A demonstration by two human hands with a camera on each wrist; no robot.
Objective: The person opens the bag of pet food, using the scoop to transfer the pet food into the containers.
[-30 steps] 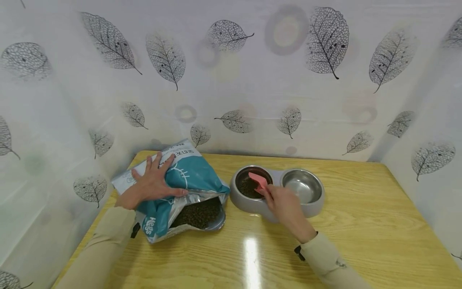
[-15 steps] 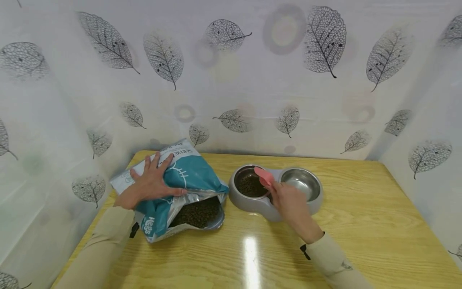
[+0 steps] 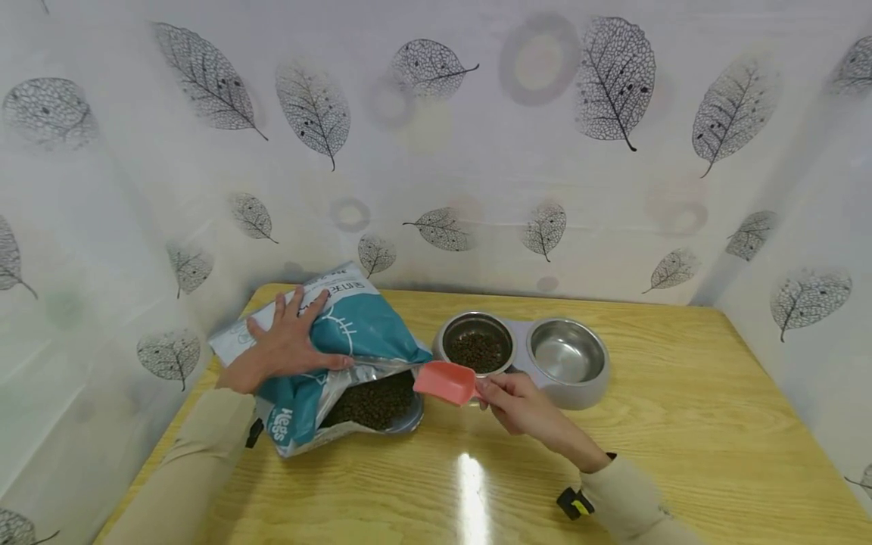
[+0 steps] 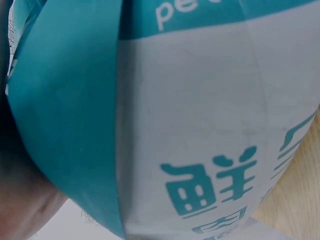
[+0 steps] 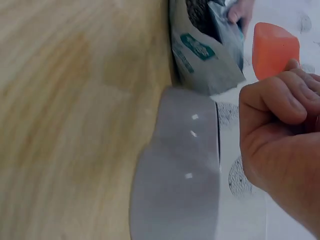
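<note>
My left hand (image 3: 289,344) rests spread on top of a teal and white pet food bag (image 3: 375,322) lying on its side. Brown kibble (image 3: 375,401) shows in the bag's mouth, which faces the front right. By its handle, my right hand (image 3: 524,412) grips a pink scoop (image 3: 446,382), held between the bag's mouth and a grey double pet bowl (image 3: 500,390). No kibble shows in the scoop. The left bowl holds some kibble (image 3: 475,352); the right steel bowl (image 3: 568,352) has none. In the left wrist view the bag's printed side (image 4: 195,110) fills most of the picture.
Everything stands on a yellow wood-grain table (image 3: 681,393). A pale curtain with leaf prints (image 3: 477,174) hangs behind the table and along both sides. The bag and the double bowl stand close together near the table's back.
My right hand has turned and moved the scoop from over the left bowl, forward and left to near the bag's mouth. My left hand has stayed on the bag.
</note>
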